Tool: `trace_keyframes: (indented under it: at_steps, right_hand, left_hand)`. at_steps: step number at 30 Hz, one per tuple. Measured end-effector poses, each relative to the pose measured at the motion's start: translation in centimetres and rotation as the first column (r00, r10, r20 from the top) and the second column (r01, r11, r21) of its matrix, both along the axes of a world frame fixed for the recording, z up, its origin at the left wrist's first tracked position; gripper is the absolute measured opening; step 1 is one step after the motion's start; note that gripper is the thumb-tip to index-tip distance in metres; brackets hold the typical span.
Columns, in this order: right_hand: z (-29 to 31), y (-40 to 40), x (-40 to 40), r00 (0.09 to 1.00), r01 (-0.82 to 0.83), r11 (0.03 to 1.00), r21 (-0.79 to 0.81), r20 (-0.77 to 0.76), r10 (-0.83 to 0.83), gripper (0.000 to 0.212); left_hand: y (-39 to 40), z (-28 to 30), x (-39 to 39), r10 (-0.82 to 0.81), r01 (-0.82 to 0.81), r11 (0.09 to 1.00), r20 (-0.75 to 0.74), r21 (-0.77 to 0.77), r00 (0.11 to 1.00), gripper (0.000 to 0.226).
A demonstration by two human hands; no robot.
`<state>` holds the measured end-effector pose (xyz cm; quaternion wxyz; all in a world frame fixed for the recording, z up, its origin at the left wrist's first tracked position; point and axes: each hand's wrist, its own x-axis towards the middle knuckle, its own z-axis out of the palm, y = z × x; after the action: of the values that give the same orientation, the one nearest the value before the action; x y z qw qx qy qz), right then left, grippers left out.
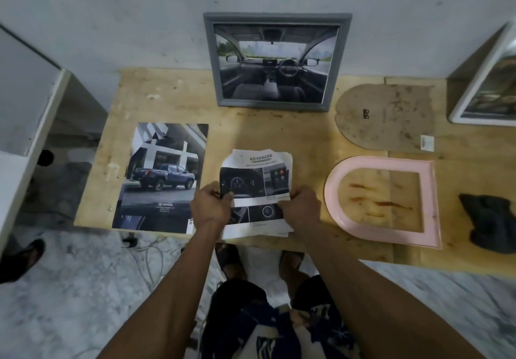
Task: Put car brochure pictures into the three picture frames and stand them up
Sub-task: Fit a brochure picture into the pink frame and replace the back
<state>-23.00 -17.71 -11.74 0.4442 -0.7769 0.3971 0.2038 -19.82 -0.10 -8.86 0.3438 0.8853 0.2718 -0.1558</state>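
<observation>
Torn brochure page (258, 179) lies at the table's (279, 132) near edge, pinched by left hand (211, 205) and right hand (301, 207), its lower part hidden. White frame (485, 79), perhaps already filled, is cut off at right.

We see two bare forearms, no sleeves reaching the wrists, no watch, rings or bands on the left hand (211, 205) or the right hand (300, 207). Below, we make out dark shorts (240, 294) and a dark navy garment (273, 336) printed with white and pale shapes; print too blurred to read. Both feet wear dark open sandals (231, 258), with straps across the top.
</observation>
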Motion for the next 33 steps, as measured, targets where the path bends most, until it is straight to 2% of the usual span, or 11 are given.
trace_keyframes:
  at_steps: [3,7,9,13,15,18,19,21,23,27,33]
  right_hand:
    - [0.8,-1.2,-0.3,1.000,-0.010,0.991,0.136,0.024,0.006,0.014]
    - [3.1,-3.2,0.1,0.993,-0.081,0.978,0.191,0.099,0.063,0.006]
    - [4.1,-4.1,0.2,0.986,-0.037,0.975,0.218,0.168,0.000,0.017]
    - [6.4,-5.6,-0.7,0.950,0.122,0.962,0.244,0.253,-0.185,0.063]
    - [7.5,-6.3,-2.1,0.928,0.246,0.913,0.326,0.191,-0.319,0.074]
    - [8.5,-6.7,-5.4,0.881,0.330,0.770,0.546,0.115,-0.459,0.065]
    - [8.9,-6.8,-6.5,0.869,0.321,0.756,0.570,0.140,-0.475,0.056]
    - [9.4,-7.6,-8.5,0.864,0.281,0.826,0.489,0.245,-0.439,0.046]
    - [10.1,-8.5,-10.7,0.868,0.259,0.883,0.390,0.306,-0.390,0.044]
    - [10.9,-11.3,-14.3,0.866,0.269,0.870,0.414,0.292,-0.407,0.042]
    - [11.8,-16.9,-17.2,0.903,0.237,0.891,0.386,0.251,-0.349,0.035]
  left_hand:
    - [-1.1,1.0,-0.9,0.100,-0.095,0.991,0.050,-0.095,0.994,0.012]
    - [-1.7,2.1,-1.4,0.236,-0.210,0.938,0.062,-0.276,0.970,0.010]
    - [-2.2,3.1,-1.8,0.282,-0.239,0.902,0.071,-0.361,0.957,0.018]
    - [-3.6,5.0,-3.1,0.472,-0.354,0.690,0.022,-0.631,0.882,0.025]
    - [-4.8,5.5,-4.2,0.531,-0.370,0.578,-0.009,-0.728,0.848,0.028]
    - [-7.4,5.3,-7.5,0.582,-0.388,0.469,-0.053,-0.793,0.811,0.032]
    - [-8.5,5.2,-8.9,0.581,-0.389,0.438,-0.075,-0.810,0.810,0.031]
    - [-10.4,4.8,-11.7,0.551,-0.400,0.400,-0.133,-0.825,0.824,0.030]
    - [-11.7,4.8,-14.6,0.479,-0.400,0.398,-0.185,-0.826,0.858,0.030]
    - [-12.0,5.2,-17.2,0.453,-0.386,0.340,-0.210,-0.858,0.866,0.034]
    - [-12.6,5.4,-15.6,0.268,-0.246,0.612,-0.095,-0.752,0.959,0.030]
